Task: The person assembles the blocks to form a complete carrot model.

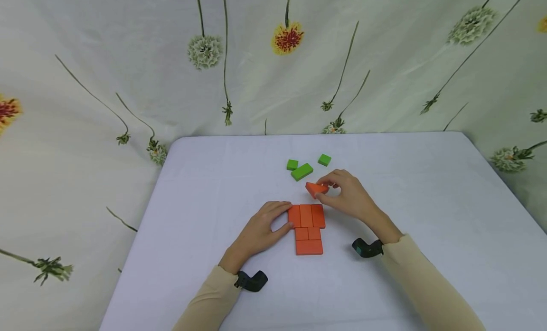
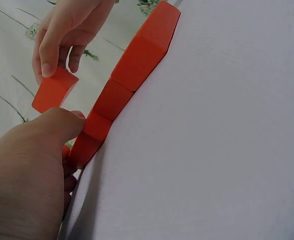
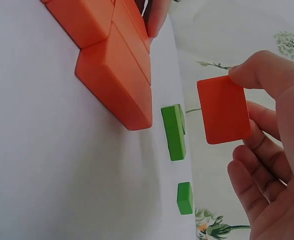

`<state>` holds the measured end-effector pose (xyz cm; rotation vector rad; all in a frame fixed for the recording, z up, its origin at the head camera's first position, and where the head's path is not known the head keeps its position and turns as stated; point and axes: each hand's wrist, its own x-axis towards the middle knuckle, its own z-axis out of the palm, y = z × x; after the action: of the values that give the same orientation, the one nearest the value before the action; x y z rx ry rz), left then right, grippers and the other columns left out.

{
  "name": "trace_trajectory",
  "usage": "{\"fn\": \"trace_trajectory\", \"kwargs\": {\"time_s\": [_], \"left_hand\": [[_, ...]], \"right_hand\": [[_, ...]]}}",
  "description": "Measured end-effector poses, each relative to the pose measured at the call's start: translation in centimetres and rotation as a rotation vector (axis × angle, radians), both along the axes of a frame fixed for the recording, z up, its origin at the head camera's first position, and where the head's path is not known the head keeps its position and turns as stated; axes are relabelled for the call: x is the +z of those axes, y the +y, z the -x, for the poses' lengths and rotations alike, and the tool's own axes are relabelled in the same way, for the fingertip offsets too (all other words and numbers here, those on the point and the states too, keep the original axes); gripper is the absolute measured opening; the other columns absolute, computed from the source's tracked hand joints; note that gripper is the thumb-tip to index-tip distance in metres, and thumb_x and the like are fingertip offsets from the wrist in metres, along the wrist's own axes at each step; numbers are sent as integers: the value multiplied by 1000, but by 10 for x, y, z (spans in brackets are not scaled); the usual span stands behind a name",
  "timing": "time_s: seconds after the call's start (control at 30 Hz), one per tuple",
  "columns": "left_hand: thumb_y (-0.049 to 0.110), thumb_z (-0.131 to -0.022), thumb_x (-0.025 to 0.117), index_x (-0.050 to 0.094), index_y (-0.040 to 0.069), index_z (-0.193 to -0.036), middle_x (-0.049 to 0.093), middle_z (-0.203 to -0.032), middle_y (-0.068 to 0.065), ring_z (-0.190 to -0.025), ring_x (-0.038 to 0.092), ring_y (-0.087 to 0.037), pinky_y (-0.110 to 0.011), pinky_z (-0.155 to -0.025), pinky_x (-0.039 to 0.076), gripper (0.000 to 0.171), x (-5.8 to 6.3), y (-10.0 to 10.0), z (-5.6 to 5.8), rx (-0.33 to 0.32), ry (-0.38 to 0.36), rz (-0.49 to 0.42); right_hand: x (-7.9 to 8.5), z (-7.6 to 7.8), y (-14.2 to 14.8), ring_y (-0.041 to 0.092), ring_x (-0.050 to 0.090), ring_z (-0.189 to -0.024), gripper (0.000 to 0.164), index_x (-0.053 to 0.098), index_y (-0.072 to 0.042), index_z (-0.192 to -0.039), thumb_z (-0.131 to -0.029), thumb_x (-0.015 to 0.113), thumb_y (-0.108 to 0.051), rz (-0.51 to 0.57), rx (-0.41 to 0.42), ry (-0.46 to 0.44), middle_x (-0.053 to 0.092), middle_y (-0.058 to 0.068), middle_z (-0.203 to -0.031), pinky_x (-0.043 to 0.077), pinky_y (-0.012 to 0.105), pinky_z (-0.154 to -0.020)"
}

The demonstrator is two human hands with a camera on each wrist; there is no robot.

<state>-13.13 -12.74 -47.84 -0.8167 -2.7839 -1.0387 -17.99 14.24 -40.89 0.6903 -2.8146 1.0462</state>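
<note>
My left hand [image 1: 260,229] rests at the left end of the upper row of orange-red blocks [image 1: 306,216]. Its thumb and forefinger grip the leftmost block [image 2: 82,150] of that row at its near and far sides. Above the far side of the row, my right hand [image 1: 348,193] pinches an orange-red triangular block [image 1: 315,189] between thumb and fingers. One flat rectangular face of this held block [image 3: 224,110] shows in the right wrist view. Nearer me, two small blocks [image 1: 307,233] and a wider block [image 1: 309,247] adjoin the row.
Beyond the hands lie a long green block [image 1: 302,172] and two small green blocks, one on the left [image 1: 292,165] and one on the right [image 1: 325,159]. The white table [image 1: 205,179] ends at a flower-patterned cloth [image 1: 256,84].
</note>
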Motion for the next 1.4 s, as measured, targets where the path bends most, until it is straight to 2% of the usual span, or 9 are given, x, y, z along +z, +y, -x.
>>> {"fn": "trace_trajectory", "kwargs": {"time_s": [0.23,0.43,0.63,0.73,0.87,1.17,1.4], "left_hand": [[34,-98,72,60,9,-144,60,-145,-5,-138,52,-20,-38,-115,47,53,-1,0,0,-1,-1,-3],[34,-99,71,60,9,-145,60,-146,-4,-139,52,-20,-38,-115,46,53,0,0,0,-5,-5,-6],[33,-99,71,60,8,-145,60,-146,-5,-139,52,-21,-39,-115,46,53,1,0,-1,-8,-10,-11],[33,-99,71,60,8,-144,60,-146,-5,-139,52,-21,-39,-116,46,53,1,-1,0,-11,-8,-12],[32,-98,73,61,8,-144,61,-145,-5,-138,53,-20,-38,-115,46,53,1,0,0,-13,6,-19],[31,-98,72,61,9,-144,61,-144,-3,-138,52,-19,-37,-116,46,52,-5,1,-2,-15,18,-17],[30,-98,73,61,9,-143,62,-144,-3,-138,53,-19,-37,-116,46,51,-6,0,2,-12,39,-10]], "right_hand": [[3,-14,2,27,63,-97,26,74,-12,-112,-88,81,-20,41,58,26,69,2,-103,58,46,-82],[5,-26,4,18,62,-94,26,75,-15,-110,-86,84,-18,66,118,43,69,-3,-101,59,41,-79],[5,-36,6,10,60,-94,26,75,-19,-108,-84,86,-19,80,185,21,68,-10,-100,57,33,-80],[5,-41,8,8,59,-94,27,75,-19,-107,-84,87,-18,93,232,11,68,-11,-100,58,35,-80],[2,-46,9,8,59,-92,27,75,-21,-107,-84,87,-17,108,282,6,67,-12,-99,58,37,-79],[-12,-61,10,6,59,-91,27,73,-26,-105,-83,88,-21,150,372,-44,66,-17,-97,57,33,-79],[-20,-65,9,8,60,-91,26,72,-26,-106,-85,87,-20,188,424,-37,68,-14,-100,58,34,-78]]}}
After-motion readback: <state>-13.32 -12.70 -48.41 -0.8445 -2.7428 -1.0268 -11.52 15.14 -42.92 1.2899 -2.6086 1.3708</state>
